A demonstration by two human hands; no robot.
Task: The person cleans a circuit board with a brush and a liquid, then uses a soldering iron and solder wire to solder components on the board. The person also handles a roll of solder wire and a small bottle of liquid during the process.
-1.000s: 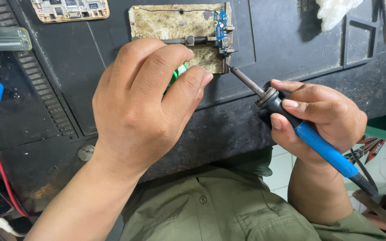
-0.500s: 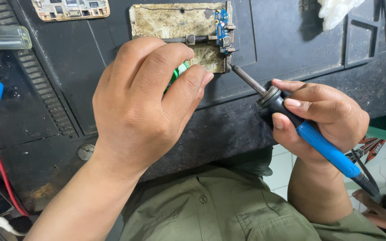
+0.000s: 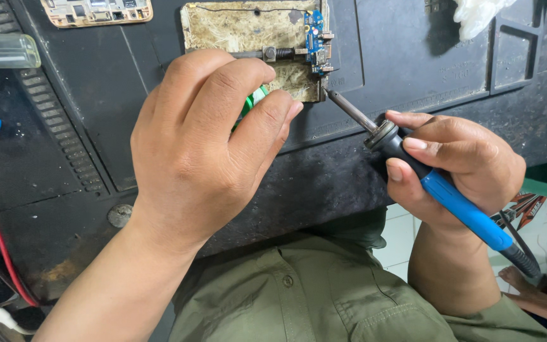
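A dark work mat [image 3: 413, 69] covers most of the bench, its near edge running just above the person's olive shirt [image 3: 311, 297]. Moulded trays sit along its far right, and the stretch of mat between the two hands lies bare.

The left hand [image 3: 204, 145] is the biggest thing on it, curled palm-down with fingertips pinched around a small green object [image 3: 254, 100]; what that object is cannot be told. The hand hides the lower left part of a worn, stained plate [image 3: 242, 28] that lies at the far edge of the mat.

The right hand [image 3: 457, 164] hangs past the near edge of the mat, clenched around a soldering iron [image 3: 438, 190] with a blue handle; its cord trails off to the lower right. The metal tip slants up and left to the plate's lower right corner.

There a small blue circuit board [image 3: 315, 35] stands along the plate's right edge, with a metal clamp [image 3: 280, 53] just beside it. The iron's tip meets the board's lower end.
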